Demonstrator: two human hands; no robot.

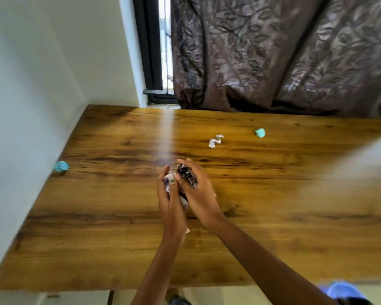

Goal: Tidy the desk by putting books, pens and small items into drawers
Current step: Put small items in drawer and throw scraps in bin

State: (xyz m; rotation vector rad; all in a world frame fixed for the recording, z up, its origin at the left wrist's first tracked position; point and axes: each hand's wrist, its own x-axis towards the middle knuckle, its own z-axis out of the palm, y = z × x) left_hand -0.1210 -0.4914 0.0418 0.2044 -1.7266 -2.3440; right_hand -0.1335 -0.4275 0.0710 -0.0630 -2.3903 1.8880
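Wooden bench (97,216) fills most of the view, butted against a white wall (31,84) on the left and running back to a window. Dark patterned curtain (273,51) hangs behind the far edge, its hem touching or just above the benchtop; can't tell which. Dark window frame (149,51) shows between wall and curtain.

Both arms reach in from the bottom, meeting above mid-bench. Left hand (171,199) has its fingers curled round a crumpled white wrapper (168,180) with purple print. Right hand (198,192) grips a crumpled dark shiny wrapper (186,172), fingers closed over it. The two hands touch, and the wrappers are pressed together between them. Can't tell whether they are lifted clear of the bench or resting on it.

Loose bits on the bench, well apart from each other: blue paper ball (61,166) at the left edge, just beside the wall; white crumpled scrap (215,141) beyond the hands; teal paper ball (260,132) further right, near the back.

Blurred pale shape at the right edge and a blurred blue shape at bottom right, both unidentifiable.
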